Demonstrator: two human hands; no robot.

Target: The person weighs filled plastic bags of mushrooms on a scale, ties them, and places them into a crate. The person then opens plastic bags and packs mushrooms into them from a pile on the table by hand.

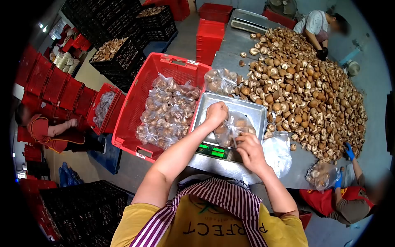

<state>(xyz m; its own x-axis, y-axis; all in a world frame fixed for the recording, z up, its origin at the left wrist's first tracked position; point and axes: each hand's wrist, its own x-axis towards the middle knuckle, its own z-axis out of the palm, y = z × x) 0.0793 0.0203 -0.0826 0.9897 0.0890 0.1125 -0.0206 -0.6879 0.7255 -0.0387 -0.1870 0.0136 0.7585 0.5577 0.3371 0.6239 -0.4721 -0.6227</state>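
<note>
A clear plastic bag of mushrooms (233,128) rests on the metal tray (257,110) of a weighing scale in front of me, its gathered neck towards me. My right hand (251,153) is closed at that neck, thumb and fingers pinching the plastic. At the bag's far left side, my left hand (217,113) is curled with the fingers bent down; what is in it, if anything, is hidden. Green digits glow on the scale's display (212,151). Another filled bag (221,80) lies just beyond the tray.
Left of the scale, a red crate (131,111) holds several bagged portions. A large mushroom heap (308,90) covers the table's right side. Flat plastic bags (276,154) lie right of the scale. Co-workers stand at far right, near right with blue gloves, and left by red crates.
</note>
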